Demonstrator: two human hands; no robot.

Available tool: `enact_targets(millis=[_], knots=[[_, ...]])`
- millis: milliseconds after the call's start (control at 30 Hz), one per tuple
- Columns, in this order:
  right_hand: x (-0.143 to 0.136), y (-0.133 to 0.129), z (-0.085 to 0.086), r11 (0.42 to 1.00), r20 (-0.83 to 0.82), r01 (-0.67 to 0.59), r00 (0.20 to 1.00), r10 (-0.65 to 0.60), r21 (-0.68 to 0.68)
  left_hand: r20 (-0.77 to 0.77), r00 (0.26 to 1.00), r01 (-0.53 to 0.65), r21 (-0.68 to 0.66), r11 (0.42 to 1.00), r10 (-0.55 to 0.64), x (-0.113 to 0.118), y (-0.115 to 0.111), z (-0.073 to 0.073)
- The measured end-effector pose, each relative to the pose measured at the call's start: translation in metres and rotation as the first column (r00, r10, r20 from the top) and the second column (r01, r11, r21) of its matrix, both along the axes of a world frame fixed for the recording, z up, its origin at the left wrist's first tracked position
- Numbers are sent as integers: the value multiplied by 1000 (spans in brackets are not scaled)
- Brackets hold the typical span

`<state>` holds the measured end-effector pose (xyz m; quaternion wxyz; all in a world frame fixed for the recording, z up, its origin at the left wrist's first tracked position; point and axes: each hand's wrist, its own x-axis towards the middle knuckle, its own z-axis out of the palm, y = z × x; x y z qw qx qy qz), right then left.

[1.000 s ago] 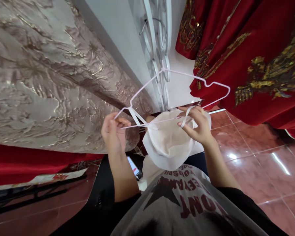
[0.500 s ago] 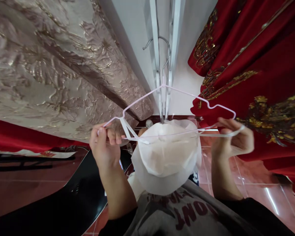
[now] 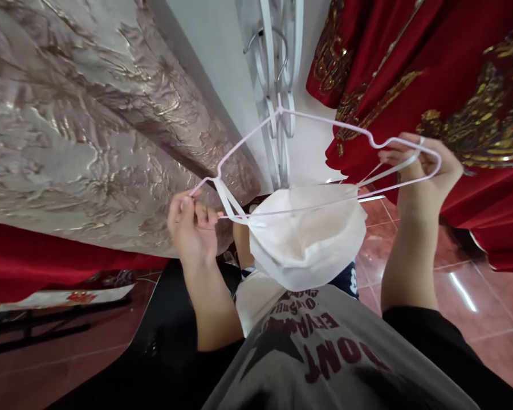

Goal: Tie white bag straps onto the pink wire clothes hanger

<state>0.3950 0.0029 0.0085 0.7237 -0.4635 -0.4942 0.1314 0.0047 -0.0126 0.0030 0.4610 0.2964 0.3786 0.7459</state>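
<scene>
A thin pink wire hanger (image 3: pixel 333 122) with a silver hook spans the space between my hands. My left hand (image 3: pixel 193 230) is closed around the hanger's left end. One white strap (image 3: pixel 229 200) hangs over the hanger's left notch and joins a piece of thin white cloth (image 3: pixel 308 245) that droops below the bottom bar. At the right end, my right hand (image 3: pixel 431 165) has the other white strap (image 3: pixel 391 169) stretched over a finger and between its fingers. That end of the hanger crosses in front of the hand, and the cloth's full shape is folded out of sight.
Pale embossed fabric with gold accents (image 3: pixel 89 125) hangs on the left. Red fabric with gold sequins (image 3: pixel 393 62) hangs on the right. White metal rails (image 3: pixel 270 117) stand against the wall ahead. A black glossy surface (image 3: pixel 154 319) lies at lower left, over red floor tiles (image 3: pixel 474 336).
My right hand has moved up and outward, pulling its strap over toward the hanger's right end, which now overlaps the hand. The hanger and cloth appear higher in view; my left hand keeps its hold.
</scene>
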Motion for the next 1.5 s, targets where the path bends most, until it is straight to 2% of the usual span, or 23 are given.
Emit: enact_targets(millis=[167, 267, 333, 400, 467, 533, 600, 667, 767, 867, 933, 967, 1033, 1100, 1167, 1233, 1300, 1367, 1433, 1500], knots=[[20, 6, -16, 993, -262, 95, 962, -73, 74, 8, 999, 39, 77, 996, -40, -4, 1, -8], [27, -2, -14, 995, -281, 19, 960, 10, 103, -32, 999, 39, 100, 994, -36, -5, 1, -7], [22, -9, 0, 990, -161, -64, 983, 84, 129, -48, 998, 41, 102, 994, -36, -4, -1, -4], [10, -14, 20, 987, 43, -132, 991, 128, 94, -49, 999, 26, 92, 995, -21, 0, -6, 0], [-2, -17, 40, 990, 250, -142, 959, 135, 12, -36, 999, -8, 71, 997, 10, 5, -12, 5], [-13, -15, 55, 993, 405, -102, 907, 117, -58, -15, 999, -47, 47, 998, 47, 10, -16, 11], [-20, -10, 63, 995, 493, -70, 865, 97, -73, -3, 998, -64, 32, 997, 64, 14, -20, 15], [-26, -3, 64, 993, 566, -77, 816, 114, -89, -3, 998, -59, 27, 998, 59, 17, -21, 18], [-39, 1, 56, 995, 657, -69, 747, 96, -68, -10, 999, -46, 34, 998, 47, 19, -21, 17], [-61, -8, 40, 987, 607, -34, 792, -71, 159, -21, 999, -46, 45, 998, 47, 19, -20, 15], [-77, -16, 26, 964, 569, -107, 820, -52, 243, -25, 999, -41, 50, 998, 42, 19, -21, 13], [-84, -20, 18, 960, 592, -191, 805, 33, 205, -26, 999, -36, 59, 998, 37, 18, -21, 12], [-95, -25, 3, 935, 670, -355, 693, 265, -3, -31, 999, -23, 87, 996, 25, 17, -20, 6], [-102, -28, -11, 899, 694, -388, 591, 411, -203, -17, 999, -35, 99, 994, 37, 17, -19, -4], [-105, -32, -22, 908, 691, -329, 593, 414, -261, 19, 996, -85, 94, 992, 83, 23, -17, -17], [-109, -37, -28, 929, 680, -289, 635, 367, -231, 22, 993, -120, 88, 989, 118, 33, -16, -31], [-113, -42, -30, 939, 674, -281, 656, 338, -197, -67, 995, -70, 73, 995, 75, 45, -17, -43], [-116, -45, -29, 940, 671, -281, 661, 335, -192, -252, 968, 24, 41, 999, -13, 53, -22, -49], [-118, -45, -28, 937, 666, -284, 660, 346, -206, -484, 872, 73, -5, 997, -66, 54, -31, -48], [-116, -42, -27, 933, 656, -292, 665, 356, -210, -651, 755, 68, -44, 997, -80, 50, -42, -40]])
